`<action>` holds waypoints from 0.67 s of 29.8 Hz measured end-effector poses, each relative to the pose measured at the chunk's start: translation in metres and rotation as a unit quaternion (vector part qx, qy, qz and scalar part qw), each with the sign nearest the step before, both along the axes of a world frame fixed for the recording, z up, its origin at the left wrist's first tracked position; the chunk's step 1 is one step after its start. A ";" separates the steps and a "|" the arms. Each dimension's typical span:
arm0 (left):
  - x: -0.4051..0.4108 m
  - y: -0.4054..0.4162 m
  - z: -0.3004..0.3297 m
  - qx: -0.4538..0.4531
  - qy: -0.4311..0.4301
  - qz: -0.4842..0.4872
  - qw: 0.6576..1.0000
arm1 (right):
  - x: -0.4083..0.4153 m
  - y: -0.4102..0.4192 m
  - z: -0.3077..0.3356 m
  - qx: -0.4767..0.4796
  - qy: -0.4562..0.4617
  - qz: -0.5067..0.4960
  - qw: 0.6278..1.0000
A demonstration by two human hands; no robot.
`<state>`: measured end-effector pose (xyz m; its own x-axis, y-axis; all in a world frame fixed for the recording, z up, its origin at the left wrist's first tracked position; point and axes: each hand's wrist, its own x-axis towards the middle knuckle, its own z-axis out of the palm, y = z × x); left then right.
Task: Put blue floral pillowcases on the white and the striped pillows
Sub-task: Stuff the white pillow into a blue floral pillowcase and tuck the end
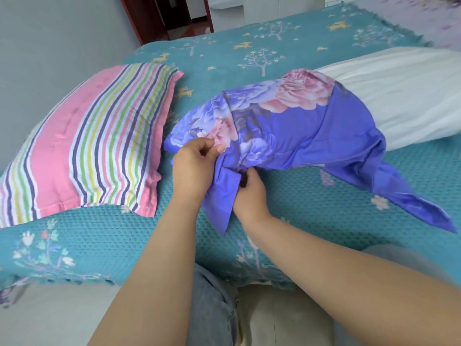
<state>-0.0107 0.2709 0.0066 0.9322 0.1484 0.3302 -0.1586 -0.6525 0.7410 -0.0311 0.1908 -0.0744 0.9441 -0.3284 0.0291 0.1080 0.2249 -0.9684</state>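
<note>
A: Both hands on the floral pillowcase (294,131)? It's on the bed, approx half over the white pillow (399,96).
B: Yep. Left hand (193,168) pinches its corner, right hand (250,193) is curled into bunched fabric.
A: I'd seat that corner first, then tug evenly. Striped pillow (84,143) is bare, to the left.

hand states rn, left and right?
Left hand: pinching the blue floral pillowcase.
Right hand: gripping the same pillowcase, fingers tucked into the fabric.

two pillows (82,143), one pillowcase (294,131), two hands (193,166)
</note>
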 end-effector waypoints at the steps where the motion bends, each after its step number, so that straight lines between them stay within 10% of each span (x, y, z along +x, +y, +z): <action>1: 0.001 -0.001 0.001 0.001 -0.003 -0.002 1.000 | -0.002 0.001 -0.003 -0.013 -0.022 -0.006 1.000; 20: 0.011 0.012 0.006 -0.174 -0.040 -0.068 0.981 | -0.040 -0.023 0.003 -0.155 -0.045 0.004 0.987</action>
<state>0.0005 0.2827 0.0128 0.9247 0.1407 0.3538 -0.2932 -0.3298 0.8974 -0.0712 0.1681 -0.0715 0.9360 -0.2826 0.2101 0.1956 -0.0787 -0.9775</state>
